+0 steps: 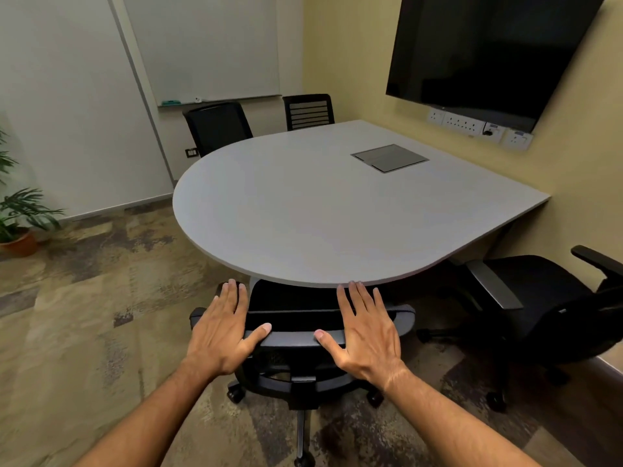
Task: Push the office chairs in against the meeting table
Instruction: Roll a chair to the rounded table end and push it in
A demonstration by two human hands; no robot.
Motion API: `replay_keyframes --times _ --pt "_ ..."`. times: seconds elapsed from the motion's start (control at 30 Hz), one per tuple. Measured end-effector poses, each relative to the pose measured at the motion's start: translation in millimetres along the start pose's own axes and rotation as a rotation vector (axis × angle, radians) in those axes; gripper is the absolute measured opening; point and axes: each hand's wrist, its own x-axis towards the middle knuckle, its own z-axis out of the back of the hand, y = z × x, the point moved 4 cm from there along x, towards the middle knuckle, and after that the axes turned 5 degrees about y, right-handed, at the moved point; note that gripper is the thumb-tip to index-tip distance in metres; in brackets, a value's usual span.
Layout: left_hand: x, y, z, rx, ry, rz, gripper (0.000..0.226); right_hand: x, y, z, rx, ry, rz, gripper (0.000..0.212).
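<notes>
Both hands — left hand [225, 335], right hand [365, 335] — flat, no grip, on chair [290, 338] backrest at table [303, 210].

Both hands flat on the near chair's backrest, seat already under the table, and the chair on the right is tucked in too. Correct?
Not quite. The head view shows the chair on the right pulled out and turned away from the table. The rest holds: left hand and right hand open on the near chair.

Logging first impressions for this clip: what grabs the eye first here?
Two open hands, left hand and right hand, lie flat on the backrest of a black chair at the round near edge of the grey table. A dark screen fills the right wall, and another chair stands pulled out at right.
</notes>
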Motion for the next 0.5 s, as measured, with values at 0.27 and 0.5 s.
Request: replay_keyframes --times 0.27,0.5 --pt "27.8 39.2 8.5 0.016 -0.048 0.006 0.121 41.8 29.3 -10.9 -0.009 0.011 -0.041 0.100" --pt "68.0 92.7 22.3 0.053 -0.063 -0.020 0.121 83.2 65.9 -25.7 0.049 0.052 -0.125 0.104"
